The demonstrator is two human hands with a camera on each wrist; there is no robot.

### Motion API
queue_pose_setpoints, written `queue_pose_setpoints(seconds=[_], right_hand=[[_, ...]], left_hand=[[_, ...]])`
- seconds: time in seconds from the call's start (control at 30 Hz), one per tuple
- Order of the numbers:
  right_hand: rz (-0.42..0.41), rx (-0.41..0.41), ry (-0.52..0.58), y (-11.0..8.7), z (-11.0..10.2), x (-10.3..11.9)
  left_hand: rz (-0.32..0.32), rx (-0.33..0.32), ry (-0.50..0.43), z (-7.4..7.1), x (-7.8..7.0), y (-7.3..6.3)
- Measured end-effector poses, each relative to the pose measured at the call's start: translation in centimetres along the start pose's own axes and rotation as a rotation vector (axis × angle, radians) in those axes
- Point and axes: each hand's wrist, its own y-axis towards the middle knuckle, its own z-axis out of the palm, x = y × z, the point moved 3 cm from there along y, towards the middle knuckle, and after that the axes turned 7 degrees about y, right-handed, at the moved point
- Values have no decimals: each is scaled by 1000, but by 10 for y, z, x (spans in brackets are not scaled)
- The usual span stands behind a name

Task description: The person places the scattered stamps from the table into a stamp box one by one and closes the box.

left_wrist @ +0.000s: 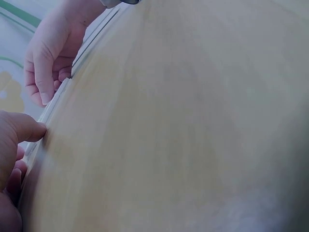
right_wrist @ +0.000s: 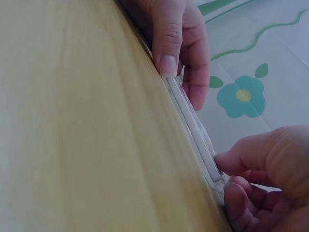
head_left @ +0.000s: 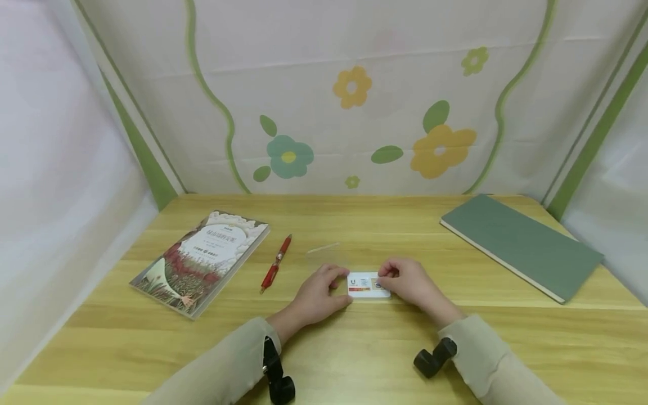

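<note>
A white printed card (head_left: 360,285) lies flat on the wooden table in the head view, with a dark "U" logo and an orange-red strip. From the right wrist view, the card (right_wrist: 193,131) shows edge-on as a thin white slab with a clear plastic rim around it. My left hand (head_left: 320,293) holds its left end, thumb at the near corner and fingers at the far one. At the right end, my right hand (head_left: 411,281) pinches the card's edge between thumb and fingers. The left wrist view shows both hands but mostly bare wood.
On the left lies an illustrated book (head_left: 210,256), with a red pen (head_left: 276,264) beside it. A thin transparent plastic piece (head_left: 324,247) rests beyond my left hand. A green hardcover book (head_left: 521,242) lies at the right. Flowered curtains (head_left: 324,112) enclose the table's back and sides.
</note>
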Motion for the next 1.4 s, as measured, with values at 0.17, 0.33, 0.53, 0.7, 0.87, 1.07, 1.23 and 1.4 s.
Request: queue_pose_setpoints(seconds=[0.17, 0.33, 0.53, 0.7, 0.87, 1.07, 1.23, 1.4], right_hand=[[18, 13, 13, 0, 1, 0], [95, 26, 92, 0, -5, 0], [76, 50, 96, 4, -17, 16], [31, 96, 111, 11, -21, 27], [11, 137, 138, 19, -19, 33], [10, 185, 142, 34, -14, 39], [-9, 235, 111, 46, -8, 40], [-5, 290, 54, 54, 3, 38]], left_hand=[[-14, -2, 1, -1, 1, -2], [7, 2, 5, -1, 0, -1], [84, 50, -19, -7, 3, 2], [133, 98, -16, -22, 0, 1], [125, 78, -29, -39, 1, 3], [52, -16, -24, -54, 13, 5], [23, -66, 50, -62, 24, 8], [-24, -57, 44, -64, 38, 11]])
